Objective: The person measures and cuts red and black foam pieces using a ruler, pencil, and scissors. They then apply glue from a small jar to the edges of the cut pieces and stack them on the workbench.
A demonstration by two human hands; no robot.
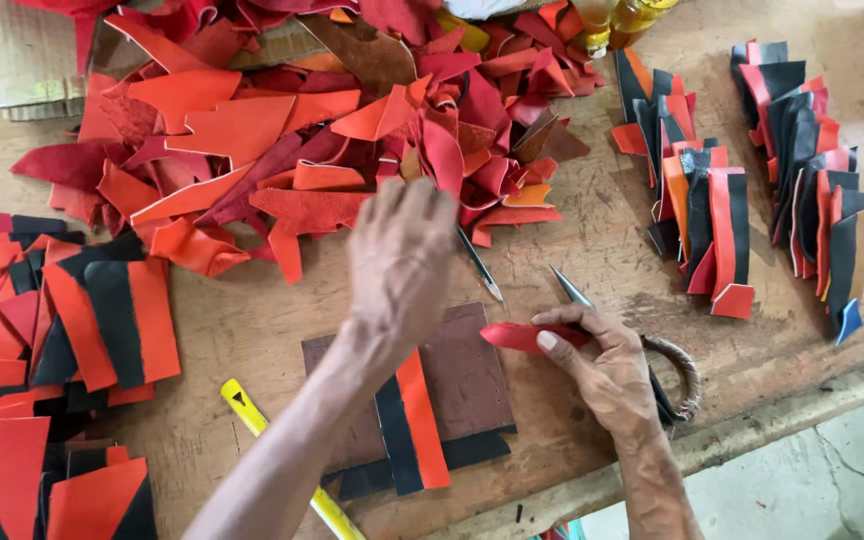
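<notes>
My left hand (399, 258) reaches forward over the table, fingers spread, its tips at the near edge of a big heap of red and orange leather scraps (282, 130). My right hand (602, 365) pinches a small red leather strip (517, 337) and also grips large scissors (668, 380), whose pointed blade (570, 288) sticks out toward the heap. Under my left forearm lies a brown board (462, 380) with a black and orange sewn piece (410, 425) on it. A thin metal awl (479, 266) rests beside my left hand.
Stacks of black and orange sewn panels (62, 330) lie at the left, and two more rows (712, 200) stand at the right. A yellow-handled tool (252, 415) lies near the front edge. Bottles (617, 20) and cardboard (27, 60) sit at the back.
</notes>
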